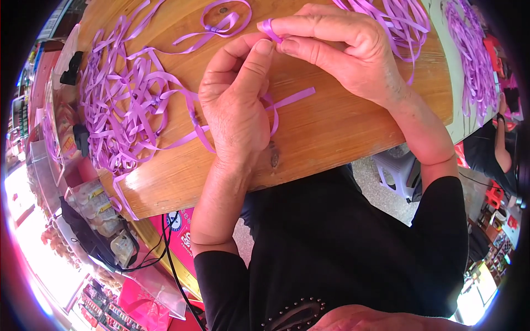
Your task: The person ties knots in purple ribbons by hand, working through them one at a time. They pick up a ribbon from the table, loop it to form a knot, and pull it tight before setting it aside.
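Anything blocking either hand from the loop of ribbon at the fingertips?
Nothing visible: the purple ribbon wraps the index finger of the right hand, with the left hand thumb tip close by. The loose ribbon pile lies left of both hands.

Likely shop-workshop: wooden worktable [342, 129], purple ribbon heaps [473, 60], rows of small goods [105, 311].

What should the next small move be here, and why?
Probably steady the purple ribbon with the left hand's thumb and index finger: the ribbon bends over the index finger of the right hand near its tip, and the left thumb tip is right beside it.
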`<state>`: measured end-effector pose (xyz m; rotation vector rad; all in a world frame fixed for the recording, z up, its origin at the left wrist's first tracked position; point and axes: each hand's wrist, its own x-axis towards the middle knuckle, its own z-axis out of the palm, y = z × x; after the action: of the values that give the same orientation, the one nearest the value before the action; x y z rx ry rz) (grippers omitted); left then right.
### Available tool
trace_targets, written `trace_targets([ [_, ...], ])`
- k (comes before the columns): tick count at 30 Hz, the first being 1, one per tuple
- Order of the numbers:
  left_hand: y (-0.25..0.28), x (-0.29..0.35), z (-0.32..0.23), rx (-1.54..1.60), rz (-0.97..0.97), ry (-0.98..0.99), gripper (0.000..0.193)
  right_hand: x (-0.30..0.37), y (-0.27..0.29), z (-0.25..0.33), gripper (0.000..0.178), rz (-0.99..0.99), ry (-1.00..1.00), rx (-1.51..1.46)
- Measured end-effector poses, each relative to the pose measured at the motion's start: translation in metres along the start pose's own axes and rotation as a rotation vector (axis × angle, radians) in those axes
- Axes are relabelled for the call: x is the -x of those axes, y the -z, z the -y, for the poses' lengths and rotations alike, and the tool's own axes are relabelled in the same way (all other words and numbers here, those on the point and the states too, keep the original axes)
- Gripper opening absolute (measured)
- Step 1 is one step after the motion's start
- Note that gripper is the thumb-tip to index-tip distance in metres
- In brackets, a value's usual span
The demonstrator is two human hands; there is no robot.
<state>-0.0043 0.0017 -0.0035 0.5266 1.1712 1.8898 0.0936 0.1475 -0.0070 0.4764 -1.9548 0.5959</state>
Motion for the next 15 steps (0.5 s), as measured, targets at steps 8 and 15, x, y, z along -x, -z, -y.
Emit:
trace_targets([
  [8, -0.006, 0.002, 0.004, -0.116, 0.022, -0.082, 0.013, -0.003, 0.003, 0.023, 0.021, 0.071, -0.364, 0.250],
  [15, -0.003, 0.001, 0.003, -0.205, -0.005, -0.123, 0.011, -0.018, 0.006, 0.043, 0.018, 0.078, -0.379, 0.196],
])
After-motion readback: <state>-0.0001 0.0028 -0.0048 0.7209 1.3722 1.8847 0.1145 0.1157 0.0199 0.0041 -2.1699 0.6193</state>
